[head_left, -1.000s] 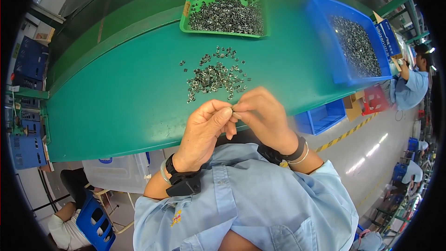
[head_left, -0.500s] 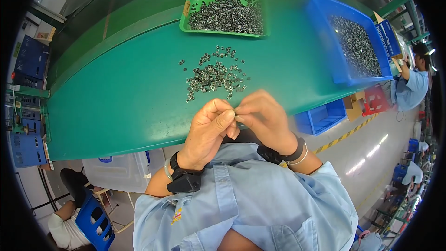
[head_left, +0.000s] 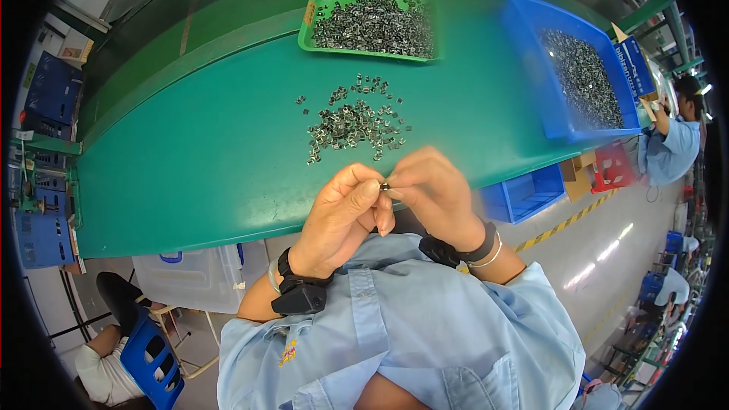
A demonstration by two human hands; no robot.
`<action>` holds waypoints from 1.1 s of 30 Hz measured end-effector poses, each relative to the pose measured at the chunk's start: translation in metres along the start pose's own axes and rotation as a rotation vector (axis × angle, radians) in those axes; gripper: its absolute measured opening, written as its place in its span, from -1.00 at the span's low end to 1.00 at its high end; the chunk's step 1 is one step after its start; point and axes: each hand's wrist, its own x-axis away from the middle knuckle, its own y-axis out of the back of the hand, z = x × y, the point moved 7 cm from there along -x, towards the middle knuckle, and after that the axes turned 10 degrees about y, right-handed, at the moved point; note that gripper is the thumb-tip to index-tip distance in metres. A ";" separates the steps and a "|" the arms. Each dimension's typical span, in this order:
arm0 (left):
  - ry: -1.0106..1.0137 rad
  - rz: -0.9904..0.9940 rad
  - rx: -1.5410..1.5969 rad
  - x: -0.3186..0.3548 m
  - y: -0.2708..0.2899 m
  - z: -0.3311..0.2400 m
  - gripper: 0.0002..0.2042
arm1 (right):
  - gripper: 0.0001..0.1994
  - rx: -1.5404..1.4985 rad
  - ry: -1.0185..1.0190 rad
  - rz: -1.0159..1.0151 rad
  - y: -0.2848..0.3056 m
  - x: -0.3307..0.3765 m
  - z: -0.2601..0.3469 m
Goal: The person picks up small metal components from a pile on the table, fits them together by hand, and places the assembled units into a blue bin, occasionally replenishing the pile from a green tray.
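Since the earlier frame both my hands have drifted slightly right, staying together above the green worktop [head_left: 190,152] edge. Loose pile of metal clips [head_left: 353,120] lies just beyond. Left hand [head_left: 342,216] and right hand [head_left: 433,190] pinch one small dark clip [head_left: 384,187] between fingertips: judged light, stiff, slippery; hold by its edges.

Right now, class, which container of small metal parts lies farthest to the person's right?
The deep blue plastic bin; the shallow green plastic tray sits further left, beyond the loose pile.

Tiny part [head_left: 384,187] mostly hidden between fingers [head_left: 367,191], shape unclear
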 end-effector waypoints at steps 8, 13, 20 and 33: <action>-0.002 0.111 0.134 0.002 -0.003 -0.002 -0.87 | -0.86 0.022 0.079 0.003 -0.006 -0.007 0.010; -0.032 0.058 0.035 0.004 0.000 -0.007 -0.86 | -0.87 -0.008 0.078 0.004 -0.009 -0.009 0.009; -0.027 -0.062 -0.150 0.007 -0.002 -0.014 -0.83 | -0.83 -0.051 -0.018 0.007 -0.010 -0.004 0.001; 0.003 -0.097 -0.132 0.004 -0.001 -0.011 -0.84 | -0.86 -0.097 -0.103 0.001 -0.005 0.000 -0.008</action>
